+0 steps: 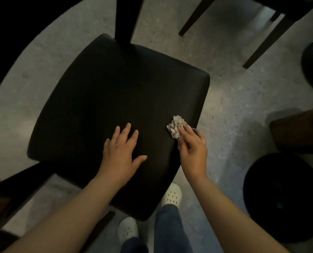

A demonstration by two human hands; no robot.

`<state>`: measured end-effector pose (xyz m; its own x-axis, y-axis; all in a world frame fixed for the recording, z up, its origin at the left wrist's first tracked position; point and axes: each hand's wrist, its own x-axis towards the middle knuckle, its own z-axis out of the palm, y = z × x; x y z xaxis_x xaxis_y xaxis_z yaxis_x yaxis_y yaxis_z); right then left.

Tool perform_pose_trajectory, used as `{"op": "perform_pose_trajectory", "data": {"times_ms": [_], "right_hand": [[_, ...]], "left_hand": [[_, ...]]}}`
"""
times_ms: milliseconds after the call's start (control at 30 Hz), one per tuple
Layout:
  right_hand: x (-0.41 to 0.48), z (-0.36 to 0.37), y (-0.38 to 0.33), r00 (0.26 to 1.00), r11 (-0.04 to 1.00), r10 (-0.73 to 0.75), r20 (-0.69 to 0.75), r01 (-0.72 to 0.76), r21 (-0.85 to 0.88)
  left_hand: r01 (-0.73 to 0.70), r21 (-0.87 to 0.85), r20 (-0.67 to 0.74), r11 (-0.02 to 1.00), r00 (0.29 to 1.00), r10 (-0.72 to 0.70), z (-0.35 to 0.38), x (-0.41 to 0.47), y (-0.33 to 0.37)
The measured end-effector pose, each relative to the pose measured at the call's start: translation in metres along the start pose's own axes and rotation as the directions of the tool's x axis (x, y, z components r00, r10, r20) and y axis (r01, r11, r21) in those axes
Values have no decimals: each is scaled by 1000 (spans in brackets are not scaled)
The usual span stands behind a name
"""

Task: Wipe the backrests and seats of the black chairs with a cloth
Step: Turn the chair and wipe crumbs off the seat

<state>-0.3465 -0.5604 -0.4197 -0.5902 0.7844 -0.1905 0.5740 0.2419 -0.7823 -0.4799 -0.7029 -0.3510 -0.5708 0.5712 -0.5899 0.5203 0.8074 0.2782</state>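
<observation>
Both forearms bare, reaching forward from the lower frame. Left hand [121, 152] palm down, fingers straight and spread, thumb out to the side. Right hand [193, 145] fingers curled, pinching crumpled cloth [176, 126] at the fingertips.

A single wide-angle view comes from a camera worn on the person's head, facing steeply downward. It sits close above a black chair seat [115, 110], which fills the middle of the frame and is turned at an angle. Both forearms reach in from the bottom edge, with the left hand [121, 152] and right hand [193, 147] near the centre. The speckled floor [234, 99] surrounds the seat, and the corners darken into a round lens border.
</observation>
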Motion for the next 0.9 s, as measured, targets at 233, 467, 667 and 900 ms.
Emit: {"op": "perform_pose_trajectory", "data": {"times_ms": [233,467,667,900], "right_hand": [[-118,37,-4,998,998,48,29,-49,44],[-209,48,-16,981,978,112,160,-137,154],[-208,17,-27,973,934,232,19,-228,275],[-118,-26,-22,982,993,115,-147,-115,11]], "left_hand": [[73,-20,38,997,997,-72,32,-81,-51],[89,-42,56,995,995,-87,46,-130,-86],[93,-82,71,992,994,-87,38,-145,-87],[32,-139,24,990,999,-29,21,-118,-52]]}}
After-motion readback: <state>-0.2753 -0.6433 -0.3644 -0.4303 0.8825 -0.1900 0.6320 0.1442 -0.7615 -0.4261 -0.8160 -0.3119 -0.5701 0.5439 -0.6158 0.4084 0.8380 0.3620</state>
